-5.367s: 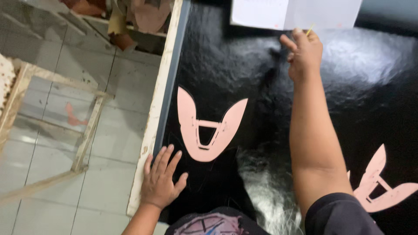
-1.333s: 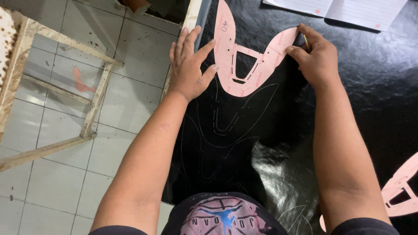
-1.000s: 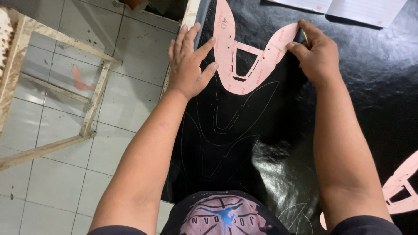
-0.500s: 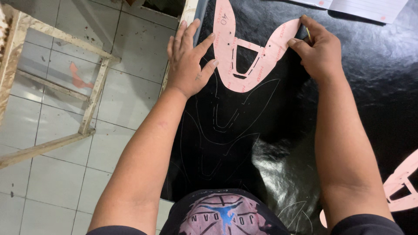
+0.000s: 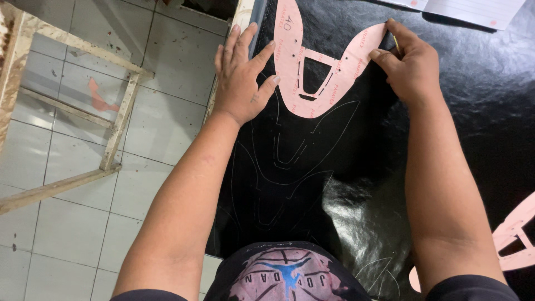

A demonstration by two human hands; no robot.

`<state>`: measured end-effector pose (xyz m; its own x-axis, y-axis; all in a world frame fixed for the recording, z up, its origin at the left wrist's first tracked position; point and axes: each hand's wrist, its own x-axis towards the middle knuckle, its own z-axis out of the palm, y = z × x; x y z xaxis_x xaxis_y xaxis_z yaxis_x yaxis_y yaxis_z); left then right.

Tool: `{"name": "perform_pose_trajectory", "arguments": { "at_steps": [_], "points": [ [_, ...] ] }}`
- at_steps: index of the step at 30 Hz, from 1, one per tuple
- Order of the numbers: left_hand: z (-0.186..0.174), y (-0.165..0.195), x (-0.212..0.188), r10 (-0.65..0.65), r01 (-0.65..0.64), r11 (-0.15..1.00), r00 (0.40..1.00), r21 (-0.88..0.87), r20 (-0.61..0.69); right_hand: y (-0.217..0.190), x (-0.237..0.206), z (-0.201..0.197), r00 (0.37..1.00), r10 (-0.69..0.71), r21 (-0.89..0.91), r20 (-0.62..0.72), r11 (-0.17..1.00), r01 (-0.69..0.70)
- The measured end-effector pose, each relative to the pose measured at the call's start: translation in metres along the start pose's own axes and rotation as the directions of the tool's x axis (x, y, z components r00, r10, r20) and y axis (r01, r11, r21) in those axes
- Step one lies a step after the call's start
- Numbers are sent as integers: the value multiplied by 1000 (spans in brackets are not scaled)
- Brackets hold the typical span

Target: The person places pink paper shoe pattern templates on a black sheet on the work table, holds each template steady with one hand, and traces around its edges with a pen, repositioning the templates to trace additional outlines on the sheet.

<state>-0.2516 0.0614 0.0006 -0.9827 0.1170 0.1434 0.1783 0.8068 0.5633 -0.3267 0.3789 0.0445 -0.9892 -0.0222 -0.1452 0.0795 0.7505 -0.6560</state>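
- Template first: a pink two-pronged card template (image 5: 312,72) lies flat on the glossy black sheet (image 5: 446,139), near the sheet's left edge at the top of my view.
- Left hand (image 5: 241,83) lies open, fingers spread, pressing flat on the sheet with fingertips on the template's left prong; it grips nothing.
- Right hand (image 5: 413,69) is closed at the tip of the right prong, pinching what looks like a thin yellowish marking tool (image 5: 395,44); most of it is hidden, so I cannot tell its kind.
- Judging from the pale traced outlines (image 5: 290,167) on the sheet below, I'd say the tracing step is in hand, with the template pinned in a fresh spot.
- Next move, as I judge it, calls for steady downward pressure so the card does not slip while the tip follows its edge.
- Containers: none in view.
- Further out: a second pink template (image 5: 515,239) at right, a lined notebook (image 5: 462,8) at top, a wooden frame (image 5: 72,117) on the tiled floor (image 5: 67,223).
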Motion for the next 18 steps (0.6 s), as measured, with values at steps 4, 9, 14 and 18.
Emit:
{"name": "perform_pose_trajectory", "arguments": {
  "at_steps": [4, 9, 14, 18],
  "points": [
    [1, -1, 0, 12, -13, 1000, 1000, 18, 5, 3, 0, 0, 1000, -18, -5, 4, 1000, 18],
    [-3, 7, 3, -12, 12, 1000, 1000, 10, 4, 4, 1, 0, 1000, -13, -10, 11, 1000, 13],
    [-13, 31, 13, -92, 68, 986, 984, 154, 154, 6, 3, -2, 999, -15, -32, 29, 999, 16],
    [-10, 65, 19, -171, 72, 958, 919, 277, 355, 3, 6, -2, 998, 43, -61, 43, 997, -41]
  ]
}}
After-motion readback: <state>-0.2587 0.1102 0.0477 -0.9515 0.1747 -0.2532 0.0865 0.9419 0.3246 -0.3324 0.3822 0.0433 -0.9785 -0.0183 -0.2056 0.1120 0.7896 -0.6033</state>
